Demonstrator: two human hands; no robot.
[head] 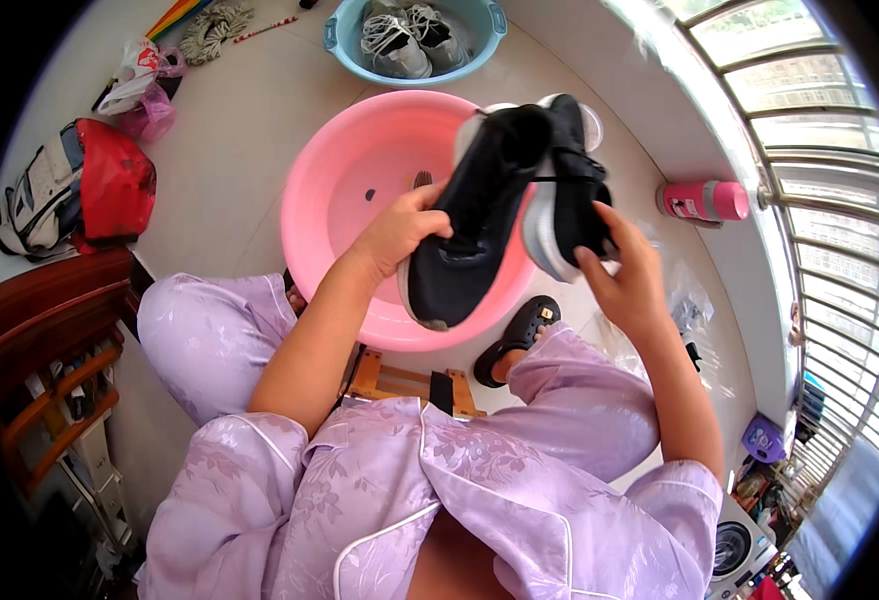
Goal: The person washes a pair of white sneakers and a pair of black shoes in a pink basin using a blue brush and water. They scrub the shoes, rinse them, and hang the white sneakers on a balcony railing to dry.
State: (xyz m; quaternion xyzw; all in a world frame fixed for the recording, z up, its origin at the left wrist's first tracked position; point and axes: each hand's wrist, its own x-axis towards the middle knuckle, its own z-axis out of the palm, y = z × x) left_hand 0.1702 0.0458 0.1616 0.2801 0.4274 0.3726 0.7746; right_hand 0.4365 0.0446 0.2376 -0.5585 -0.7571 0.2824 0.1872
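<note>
My left hand [409, 229] grips a black shoe with a pale sole [477, 225] by its side, thumb on the upper. A second black shoe with a white sole [570, 202] is in my right hand [619, 262], pinched at its lower end. Both shoes are raised over the right part of a pink plastic basin [319, 195] on the floor. Inside the basin lie a small dark spot and a dark striped item [423, 178], which I cannot identify. Beyond it stands a blue basin [349, 64] holding a pair of grey shoes with white laces [402, 56].
A pink bottle [709, 201] stands by the wall under the barred window on the right. Clear plastic bags [683, 300] lie below it. At left are a red and grey bag [113, 180] and plastic bags [139, 82]. A wooden stool [390, 379] is beneath me.
</note>
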